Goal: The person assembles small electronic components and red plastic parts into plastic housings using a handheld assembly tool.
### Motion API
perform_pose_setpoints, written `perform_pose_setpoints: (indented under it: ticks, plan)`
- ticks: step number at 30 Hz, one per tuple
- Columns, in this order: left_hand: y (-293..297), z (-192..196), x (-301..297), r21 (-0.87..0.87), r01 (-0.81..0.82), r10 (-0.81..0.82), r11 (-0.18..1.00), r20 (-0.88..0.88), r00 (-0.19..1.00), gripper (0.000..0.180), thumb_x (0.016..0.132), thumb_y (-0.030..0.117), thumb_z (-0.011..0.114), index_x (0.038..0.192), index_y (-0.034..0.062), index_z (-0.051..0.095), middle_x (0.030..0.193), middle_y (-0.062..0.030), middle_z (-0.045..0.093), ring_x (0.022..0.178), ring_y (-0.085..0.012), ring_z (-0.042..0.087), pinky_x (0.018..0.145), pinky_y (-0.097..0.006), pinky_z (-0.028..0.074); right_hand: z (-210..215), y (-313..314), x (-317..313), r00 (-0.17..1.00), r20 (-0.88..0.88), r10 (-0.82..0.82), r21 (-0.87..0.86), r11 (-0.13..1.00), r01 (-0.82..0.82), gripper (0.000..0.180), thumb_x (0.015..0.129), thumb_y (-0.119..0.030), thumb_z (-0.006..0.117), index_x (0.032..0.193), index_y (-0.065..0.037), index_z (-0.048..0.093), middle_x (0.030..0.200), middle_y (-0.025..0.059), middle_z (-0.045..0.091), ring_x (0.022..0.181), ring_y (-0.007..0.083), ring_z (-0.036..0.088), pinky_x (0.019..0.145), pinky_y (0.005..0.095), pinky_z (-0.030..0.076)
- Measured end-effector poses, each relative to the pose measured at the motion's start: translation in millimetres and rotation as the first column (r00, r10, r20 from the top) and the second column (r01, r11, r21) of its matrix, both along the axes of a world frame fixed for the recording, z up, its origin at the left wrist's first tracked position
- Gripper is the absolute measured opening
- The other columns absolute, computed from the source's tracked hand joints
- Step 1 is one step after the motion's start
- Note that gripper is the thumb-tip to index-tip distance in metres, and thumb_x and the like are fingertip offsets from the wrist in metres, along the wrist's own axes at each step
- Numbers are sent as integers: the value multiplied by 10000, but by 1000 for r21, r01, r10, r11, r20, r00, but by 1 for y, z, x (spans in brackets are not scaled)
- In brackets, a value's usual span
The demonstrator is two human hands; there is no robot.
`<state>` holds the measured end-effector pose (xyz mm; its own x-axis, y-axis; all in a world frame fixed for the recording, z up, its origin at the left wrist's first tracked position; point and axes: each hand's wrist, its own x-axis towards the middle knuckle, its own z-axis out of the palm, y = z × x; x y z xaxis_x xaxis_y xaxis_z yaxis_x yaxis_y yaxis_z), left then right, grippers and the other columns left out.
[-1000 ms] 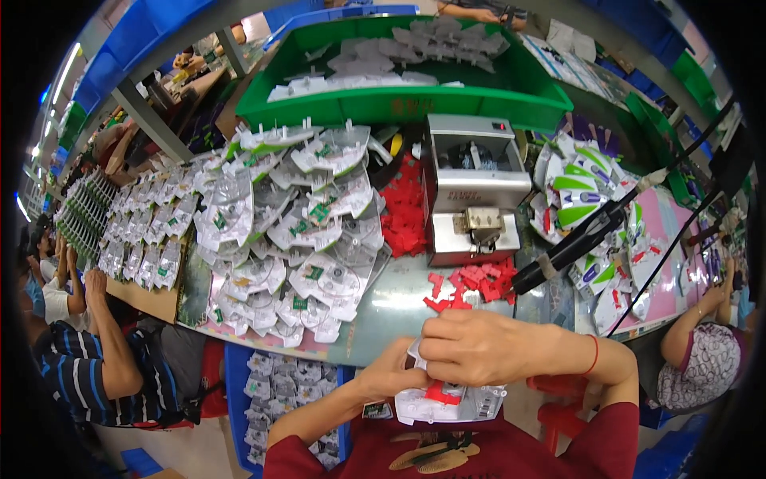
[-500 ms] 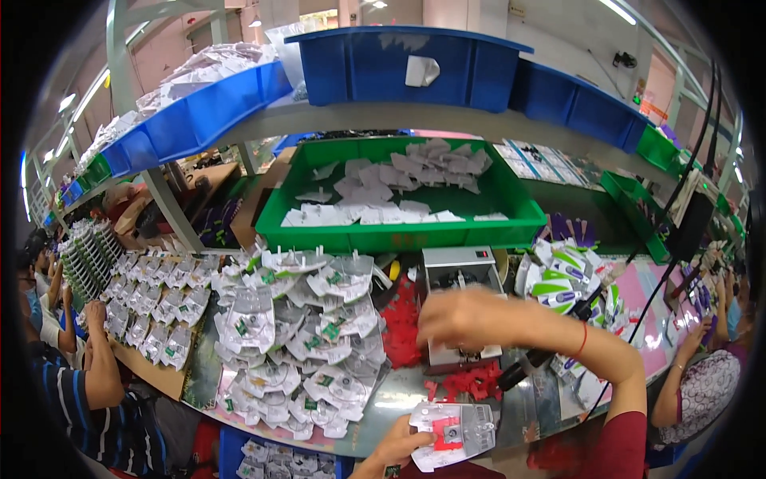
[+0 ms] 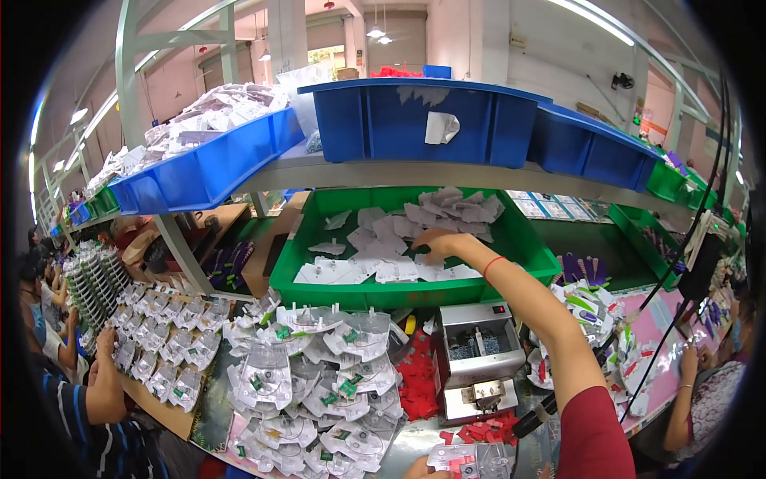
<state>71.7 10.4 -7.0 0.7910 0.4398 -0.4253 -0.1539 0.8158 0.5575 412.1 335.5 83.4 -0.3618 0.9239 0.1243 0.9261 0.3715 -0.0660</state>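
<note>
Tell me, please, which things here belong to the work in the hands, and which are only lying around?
In use:
- right hand, reaching among the white cards in the green bin
- left hand, holding a clear blister pack

Lying about:
- heap of clear packs
- red parts
- small metal machine
- blue bins on the shelf

Workshop hall: pale walls, square pillar (image 3: 286, 36), ceiling strip lights (image 3: 600, 21), pendant lamps (image 3: 376, 32). Grey steel shelf (image 3: 415, 172) on slanted green-grey uprights (image 3: 128, 72), carrying blue bins (image 3: 423, 120). Long bench (image 3: 415, 439) below with glossy top. Other seated workers at left and right edges
</note>
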Motion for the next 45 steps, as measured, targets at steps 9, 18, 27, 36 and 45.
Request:
perform_pose_setpoints:
  ticks: [9,18,27,36,45]
  plan:
    - [4,11,-10,24,-58,59,998,-37,998,512,666,21,586,1158,3,444,959,-82,578,853,-175,570,723,-317,484,60,-47,-2,990,-129,-56,250,964,87,114,642,-131,651,722,-53,628,739,113,612,737,269,589,650,356,452]
    - [5,17,-17,167,3,-7,986,22,1000,385,722,23,580,1093,-42,498,978,-91,594,852,-155,577,761,-298,463,106,-215,-64,656,-754,-23,195,946,258,45,766,2,590,780,41,574,632,66,605,598,127,627,518,221,498]
    - [6,38,-10,120,12,-12,993,-2,1000,415,678,-24,509,1091,-43,474,973,-94,575,845,-165,576,747,-305,472,35,-364,-108,335,-926,171,216,971,100,124,695,127,557,779,46,602,829,184,641,771,223,640,650,256,521]
    - [-11,41,2,113,39,-36,993,-35,999,406,667,-2,516,1071,-36,483,921,-73,577,809,-137,566,720,-280,460,-24,-397,-114,234,-952,197,192,980,-45,141,635,128,599,740,40,630,828,195,642,773,246,648,665,278,519]
    - [-14,41,7,143,79,-75,987,-36,997,399,681,11,525,1075,-42,491,946,-86,584,826,-141,572,740,-285,461,-31,-408,-106,408,-896,175,178,984,-31,136,626,121,587,718,36,639,774,192,644,714,269,652,640,288,525]
